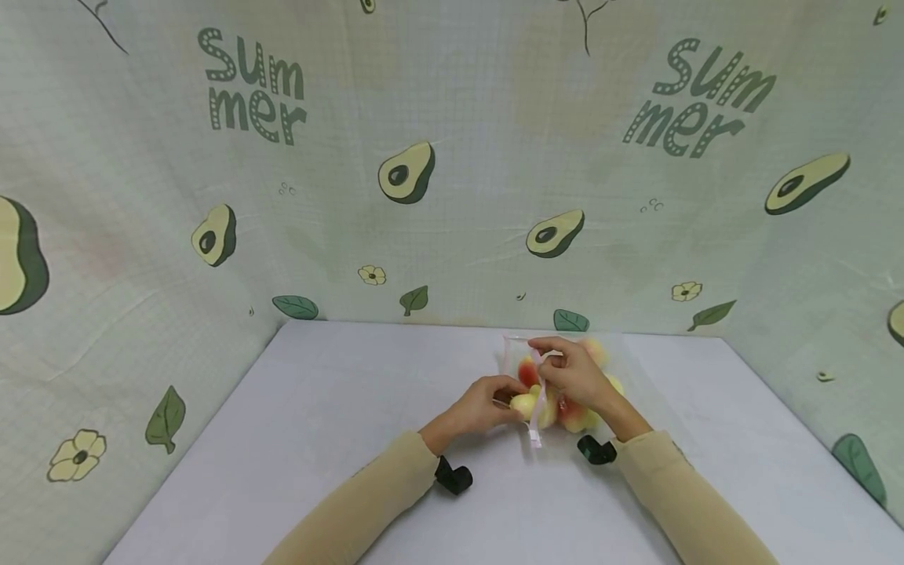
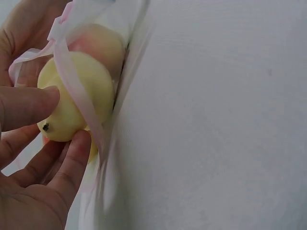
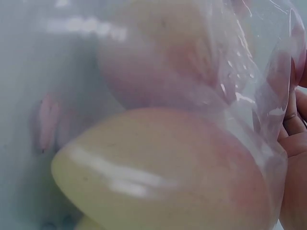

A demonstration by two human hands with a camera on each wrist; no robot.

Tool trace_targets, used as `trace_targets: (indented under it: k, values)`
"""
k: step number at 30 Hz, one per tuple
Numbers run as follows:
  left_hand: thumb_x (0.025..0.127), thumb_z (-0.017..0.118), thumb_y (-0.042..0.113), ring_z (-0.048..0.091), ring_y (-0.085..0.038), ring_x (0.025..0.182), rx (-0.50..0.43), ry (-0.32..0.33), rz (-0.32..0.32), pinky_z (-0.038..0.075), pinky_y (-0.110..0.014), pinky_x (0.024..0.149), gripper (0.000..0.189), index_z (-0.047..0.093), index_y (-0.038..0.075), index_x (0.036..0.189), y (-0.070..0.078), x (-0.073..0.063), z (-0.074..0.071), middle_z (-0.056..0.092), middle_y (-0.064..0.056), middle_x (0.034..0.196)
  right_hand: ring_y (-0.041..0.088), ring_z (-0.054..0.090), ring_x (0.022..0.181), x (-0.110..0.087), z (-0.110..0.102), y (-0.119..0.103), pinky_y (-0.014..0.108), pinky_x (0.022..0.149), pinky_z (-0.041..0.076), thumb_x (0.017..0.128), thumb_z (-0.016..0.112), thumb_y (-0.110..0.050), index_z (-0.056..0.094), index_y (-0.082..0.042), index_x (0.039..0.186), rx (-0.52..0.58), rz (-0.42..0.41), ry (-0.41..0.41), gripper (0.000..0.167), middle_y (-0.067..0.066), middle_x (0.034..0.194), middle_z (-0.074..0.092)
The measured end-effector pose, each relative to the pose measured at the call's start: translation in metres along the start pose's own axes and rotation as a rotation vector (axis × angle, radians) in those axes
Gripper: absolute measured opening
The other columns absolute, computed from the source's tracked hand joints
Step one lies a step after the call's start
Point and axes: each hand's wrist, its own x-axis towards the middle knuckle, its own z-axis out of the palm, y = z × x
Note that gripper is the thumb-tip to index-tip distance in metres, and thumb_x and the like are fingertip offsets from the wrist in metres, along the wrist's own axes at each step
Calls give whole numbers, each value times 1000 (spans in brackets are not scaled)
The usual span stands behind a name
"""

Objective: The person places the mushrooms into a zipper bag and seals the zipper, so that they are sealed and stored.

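Observation:
A clear zip bag (image 1: 514,347) with a pink-edged mouth (image 1: 534,434) lies on the table, its opening facing left. Inside are several yellow fruits with a red blush, peach-like, one of them (image 3: 163,167) large in the right wrist view. My left hand (image 1: 482,406) pinches a yellow pear (image 2: 72,117) between thumb and fingers at the bag's mouth. The pink strip crosses over the pear, so part of it is within the bag. With its fingertips, my right hand (image 1: 574,378) holds the upper edge of the mouth; its palm is over the bag.
The white tabletop (image 1: 367,392) extends to both sides and in front of the bag. A cloth printed with avocados (image 1: 407,173) hangs behind and along both sides. Black wrist cameras (image 1: 454,476) sit under the sleeves, close above the table.

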Motion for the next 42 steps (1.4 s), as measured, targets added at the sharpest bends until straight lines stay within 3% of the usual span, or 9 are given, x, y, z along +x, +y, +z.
trace_targets:
  k: [3, 6, 10, 16, 27, 34, 42]
  values:
    - [79, 74, -4, 63, -27, 96, 1, 35, -36, 50, -24, 81, 31, 65, -2, 109, -2, 0, 0, 66, -13, 106, 11, 41, 50, 0, 0, 0, 22, 42, 35, 89, 56, 2, 53, 0, 131, 9, 2, -2, 42, 15, 80, 59]
    - [78, 75, -1, 63, -17, 90, -3, 71, -65, 50, -23, 78, 29, 67, 3, 105, -17, 6, 2, 67, -5, 100, 12, 42, 51, -1, 0, 1, 22, 43, 35, 89, 55, 2, 52, 0, 131, 20, 2, -6, 42, 19, 88, 59]
    - [79, 72, -2, 62, -12, 84, -6, 100, -77, 51, -22, 75, 24, 67, 3, 102, -18, 7, 1, 67, -3, 96, 13, 44, 52, -1, 0, 3, 22, 44, 36, 89, 55, 2, 51, 1, 132, 39, -7, -11, 43, 27, 106, 56]
    - [80, 71, -1, 61, -10, 79, 12, 152, -93, 51, -21, 70, 20, 69, 4, 100, -16, 10, 1, 68, -2, 95, 10, 41, 50, -2, 0, 0, 22, 44, 36, 90, 56, 0, 52, 0, 132, 5, -11, -7, 42, 19, 91, 58]
    - [79, 73, -1, 61, -6, 76, 0, 148, -89, 51, -19, 67, 19, 70, 2, 98, -14, 16, 10, 68, -2, 88, 12, 45, 52, -2, 0, 1, 21, 43, 35, 88, 55, 3, 55, -2, 128, -7, -32, 8, 41, 23, 97, 59]
    - [79, 72, -2, 61, -6, 74, -8, 168, -96, 51, -19, 65, 18, 70, 3, 96, -17, 19, 12, 68, -3, 86, 11, 43, 51, -1, 1, 2, 21, 40, 32, 88, 55, 2, 53, 1, 130, 1, -32, 6, 41, 20, 83, 60]
    - [79, 71, -2, 60, -5, 72, 5, 206, -99, 50, -19, 63, 14, 71, 3, 93, -17, 20, 11, 68, -5, 84, 12, 45, 52, -1, 1, 0, 21, 38, 32, 89, 56, 2, 52, 1, 131, 35, -25, -6, 42, 25, 99, 58]
